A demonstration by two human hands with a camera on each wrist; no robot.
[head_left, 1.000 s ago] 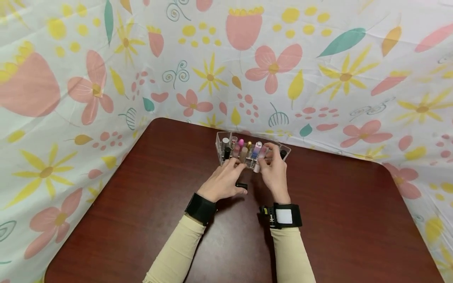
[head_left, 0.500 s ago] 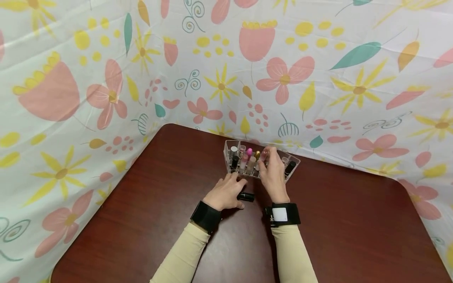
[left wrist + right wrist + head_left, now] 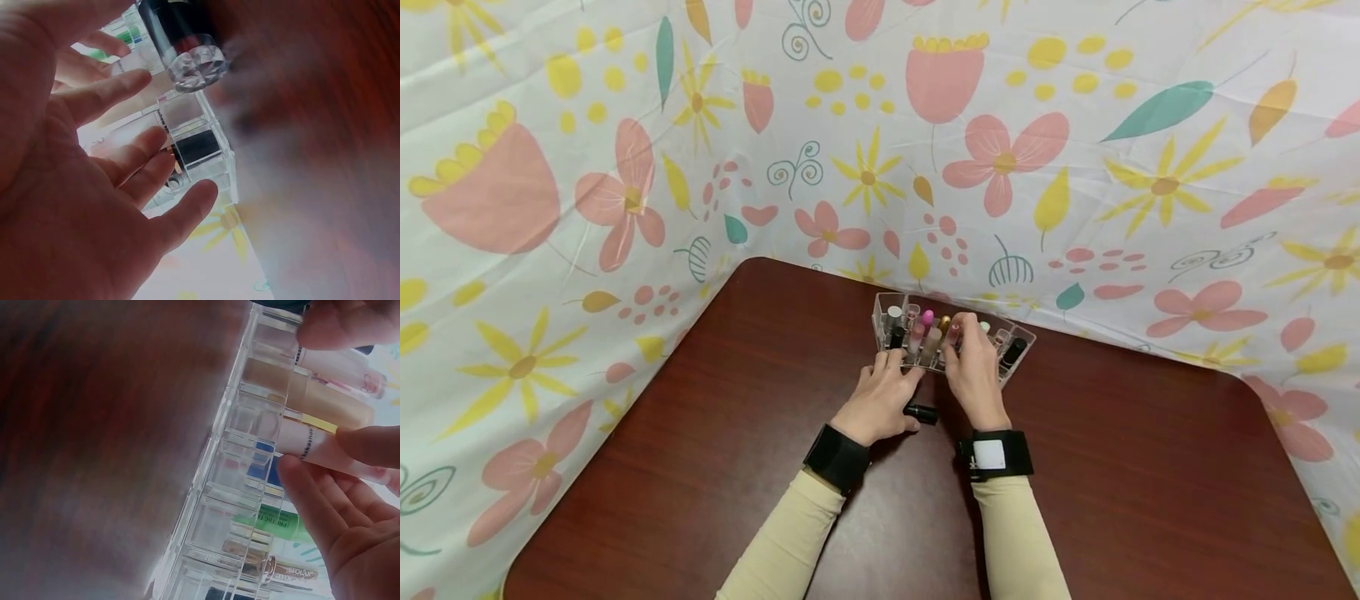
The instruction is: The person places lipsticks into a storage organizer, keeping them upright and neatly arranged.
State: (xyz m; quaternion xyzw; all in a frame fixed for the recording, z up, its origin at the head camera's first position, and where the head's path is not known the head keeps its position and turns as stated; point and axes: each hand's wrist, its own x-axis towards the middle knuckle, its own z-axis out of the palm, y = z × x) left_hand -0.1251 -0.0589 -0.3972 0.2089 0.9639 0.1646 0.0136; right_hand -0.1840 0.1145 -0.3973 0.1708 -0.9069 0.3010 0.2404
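My right hand (image 3: 977, 371) pinches a pale pink lip gloss tube (image 3: 306, 442) between thumb and fingers. The tube stands upright, its lower end in a front-row slot of the clear acrylic organizer (image 3: 880, 323). My left hand (image 3: 880, 400) has its fingers loosely spread, fingertips right at the organizer's front edge on the left. A black lipstick tube (image 3: 922, 414) with a clear faceted end lies on the table beside the left thumb; the thumb hides part of it. In the left wrist view, nothing is between the spread fingers.
Other slots hold a beige tube (image 3: 337, 403), a green tube (image 3: 275, 522), a pink-topped tube (image 3: 928, 317), a gold-capped one (image 3: 944, 321) and a black one (image 3: 1017, 350). The organizer stands near the brown table's (image 3: 737, 358) back edge, before a flowered cloth (image 3: 850, 100).
The right hand has shifted slightly left and lowered the lip gloss tube into the organizer. The left hand drew back, then its fingertips moved forward to the organizer's edge. The head view has shifted.
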